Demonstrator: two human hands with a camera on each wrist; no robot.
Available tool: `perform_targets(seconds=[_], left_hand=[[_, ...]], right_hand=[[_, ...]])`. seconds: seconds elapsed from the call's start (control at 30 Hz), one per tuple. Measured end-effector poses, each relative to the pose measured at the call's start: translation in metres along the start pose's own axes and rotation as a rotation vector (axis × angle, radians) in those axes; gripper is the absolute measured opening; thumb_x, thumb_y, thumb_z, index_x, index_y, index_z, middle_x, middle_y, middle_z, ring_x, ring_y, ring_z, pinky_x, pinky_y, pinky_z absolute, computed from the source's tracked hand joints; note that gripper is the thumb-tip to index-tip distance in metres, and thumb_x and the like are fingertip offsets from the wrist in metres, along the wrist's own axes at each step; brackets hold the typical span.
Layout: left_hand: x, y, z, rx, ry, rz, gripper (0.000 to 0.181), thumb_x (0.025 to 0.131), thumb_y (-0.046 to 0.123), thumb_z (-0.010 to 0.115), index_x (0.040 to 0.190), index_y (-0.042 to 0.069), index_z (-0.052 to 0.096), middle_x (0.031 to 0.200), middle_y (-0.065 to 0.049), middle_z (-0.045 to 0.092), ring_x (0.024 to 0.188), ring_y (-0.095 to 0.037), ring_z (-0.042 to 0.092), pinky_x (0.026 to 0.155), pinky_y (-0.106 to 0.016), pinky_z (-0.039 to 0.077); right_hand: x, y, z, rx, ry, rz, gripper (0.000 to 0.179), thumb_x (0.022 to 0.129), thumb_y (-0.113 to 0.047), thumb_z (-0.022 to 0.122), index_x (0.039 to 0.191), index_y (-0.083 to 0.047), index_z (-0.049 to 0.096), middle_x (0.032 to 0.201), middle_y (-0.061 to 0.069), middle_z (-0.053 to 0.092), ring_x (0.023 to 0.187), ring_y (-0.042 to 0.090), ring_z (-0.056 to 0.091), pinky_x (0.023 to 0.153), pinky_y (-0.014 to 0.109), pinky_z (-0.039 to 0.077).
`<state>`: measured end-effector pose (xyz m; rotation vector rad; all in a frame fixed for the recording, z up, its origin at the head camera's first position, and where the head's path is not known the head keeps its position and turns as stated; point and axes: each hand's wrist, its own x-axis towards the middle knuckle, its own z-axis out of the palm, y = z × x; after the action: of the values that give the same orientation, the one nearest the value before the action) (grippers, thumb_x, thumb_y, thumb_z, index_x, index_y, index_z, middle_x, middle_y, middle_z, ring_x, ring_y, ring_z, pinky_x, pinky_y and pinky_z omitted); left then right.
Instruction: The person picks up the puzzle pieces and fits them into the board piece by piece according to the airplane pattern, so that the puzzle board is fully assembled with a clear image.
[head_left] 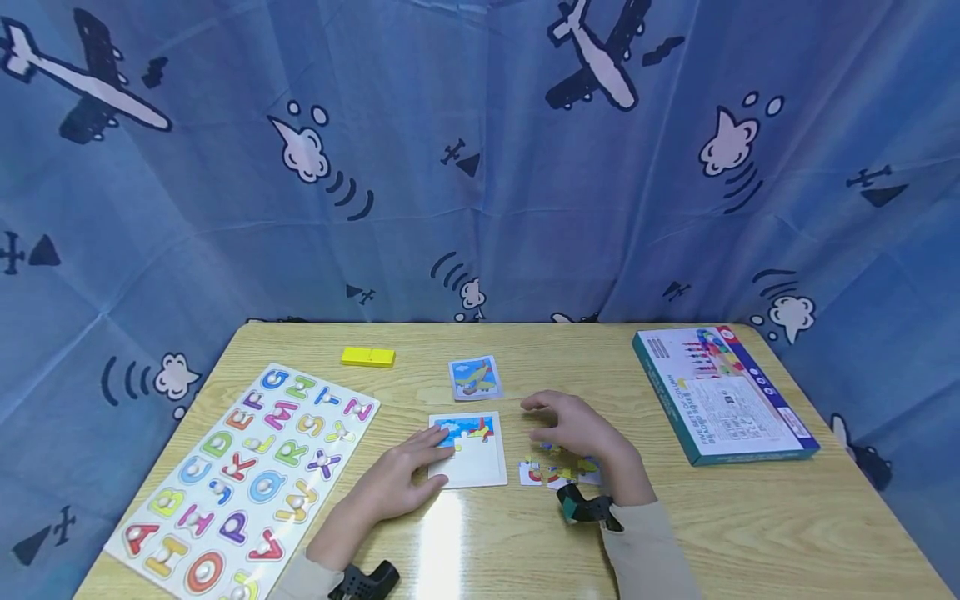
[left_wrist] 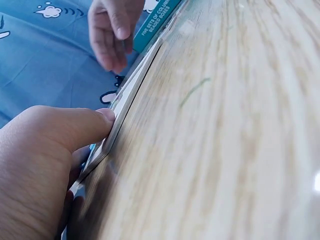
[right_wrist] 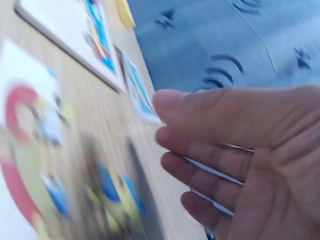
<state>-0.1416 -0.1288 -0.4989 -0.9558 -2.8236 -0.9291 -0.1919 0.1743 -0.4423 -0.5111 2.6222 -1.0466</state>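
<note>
A square puzzle board (head_left: 483, 467) has its top strip filled with picture pieces in blue, red and yellow, and bare white below. My left hand (head_left: 405, 475) rests along its left side, fingertips on the filled strip; in the left wrist view the thumb (left_wrist: 92, 125) touches the board's edge. My right hand (head_left: 581, 429) hovers over loose jigsaw pieces (head_left: 532, 473) to the right of the board, its fingers extended with nothing held. Part of the pieces is hidden beneath this hand. The right wrist view shows blurred pieces (right_wrist: 117, 192) below the fingertips.
A plane picture card (head_left: 476, 377) lies behind the board, a yellow block (head_left: 367, 357) to its left. An alphabet peg board (head_left: 247, 467) covers the table's left side. On the right lies a teal-edged box (head_left: 727, 400). Blue curtain (head_left: 480, 167) hangs behind the table.
</note>
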Motion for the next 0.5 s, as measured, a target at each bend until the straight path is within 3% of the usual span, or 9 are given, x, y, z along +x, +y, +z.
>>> perform_targets(seconds=[0.27,0.5], left_hand=[[0.0,0.0,-0.001,0.001,-0.005,0.001,0.041,0.09,0.031,0.063,0.127,0.015,0.062,0.145,-0.001,0.046,0.138,-0.018,0.038,0.115,-0.039,0.033],[0.0,0.001,0.001,-0.002,-0.004,0.0,0.041,0.09,0.032,0.063,0.127,0.015,0.062,0.145,-0.002,0.046,0.138,-0.019,0.038,0.115,-0.04,0.032]], right_hand=[[-0.013,0.023,-0.022,-0.031,-0.015,0.039,0.036,0.082,-0.011,0.07,0.117,-0.005,0.063,0.12,0.01,0.062,0.118,0.032,0.053,0.101,0.051,0.044],[-0.016,0.029,-0.024,-0.068,-0.027,0.087,0.026,0.079,-0.011,0.074,0.103,-0.008,0.065,0.105,0.004,0.064,0.095,0.02,0.054,0.088,0.04,0.049]])
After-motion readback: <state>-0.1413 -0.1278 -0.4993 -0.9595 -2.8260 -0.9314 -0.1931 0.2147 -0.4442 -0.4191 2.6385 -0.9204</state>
